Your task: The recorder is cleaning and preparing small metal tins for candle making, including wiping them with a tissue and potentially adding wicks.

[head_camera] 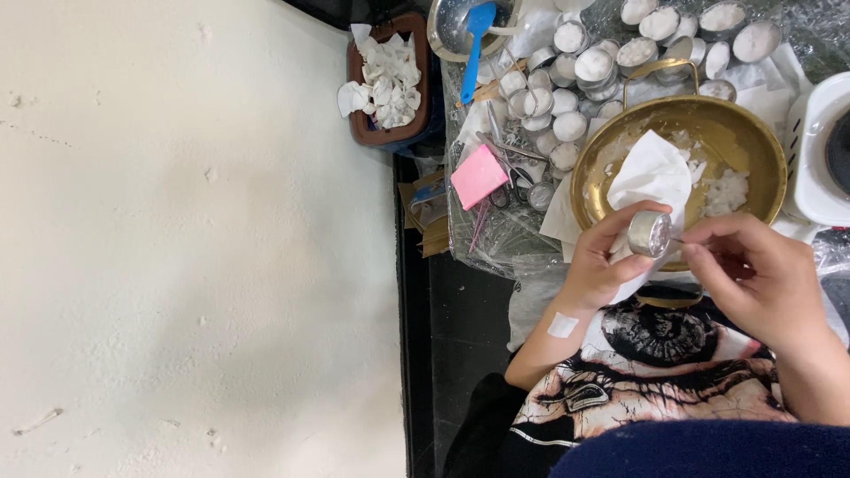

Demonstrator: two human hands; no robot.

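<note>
A wide pale wall [195,248] fills the left side, and a crowded table [496,239] under clear plastic sheet stands on the right. On it sits a large round brass bowl [761,142] with white wax pieces and a white paper tissue [651,168] inside. Behind it lie many small round metal candle cups [571,97], a brown tray of white wax flakes [390,80] and a pink square sticky pad [478,175]. The left hand [598,265] has its fingers closed around one small round metal cup [650,234], tipped on its side just over the near rim of the bowl. The right hand [761,274] pinches a thin tool at the mouth of the cup; what the tool is, I cannot tell.
</note>
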